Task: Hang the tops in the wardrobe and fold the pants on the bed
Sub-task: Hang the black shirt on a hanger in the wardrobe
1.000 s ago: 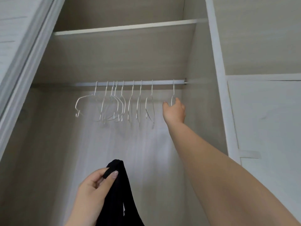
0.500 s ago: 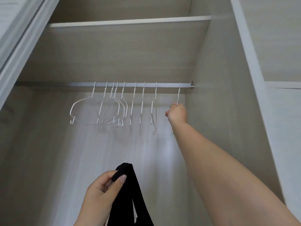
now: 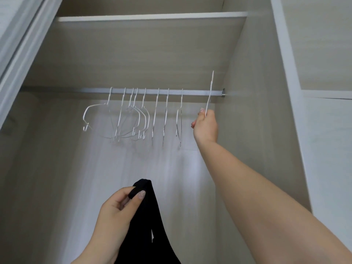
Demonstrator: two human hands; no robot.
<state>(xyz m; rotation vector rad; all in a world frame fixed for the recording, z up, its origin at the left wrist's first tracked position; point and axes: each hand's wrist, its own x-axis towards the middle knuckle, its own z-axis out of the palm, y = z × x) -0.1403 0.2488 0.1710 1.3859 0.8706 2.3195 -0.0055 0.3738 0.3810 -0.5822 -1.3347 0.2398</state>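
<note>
I look up into an open wardrobe. My right hand (image 3: 205, 125) reaches up near the right end of the silver rail (image 3: 194, 92) and grips a white wire hanger (image 3: 210, 92); its hook stands lifted above the rail. Several more white hangers (image 3: 133, 115) hang in a row along the rail to the left. Low in the view my left hand (image 3: 118, 212) pinches the strap of a black top (image 3: 146, 221), which hangs down out of the frame.
A shelf (image 3: 152, 16) spans the wardrobe above the rail. The wardrobe's right side panel (image 3: 253, 111) stands close to my right hand. A sliding door frame (image 3: 17, 60) runs along the left edge. Another compartment (image 3: 327, 149) lies to the right.
My right hand has closed on the rightmost hanger and lifted it, so its hook now rises above the rail. My left hand keeps its hold on the black top.
</note>
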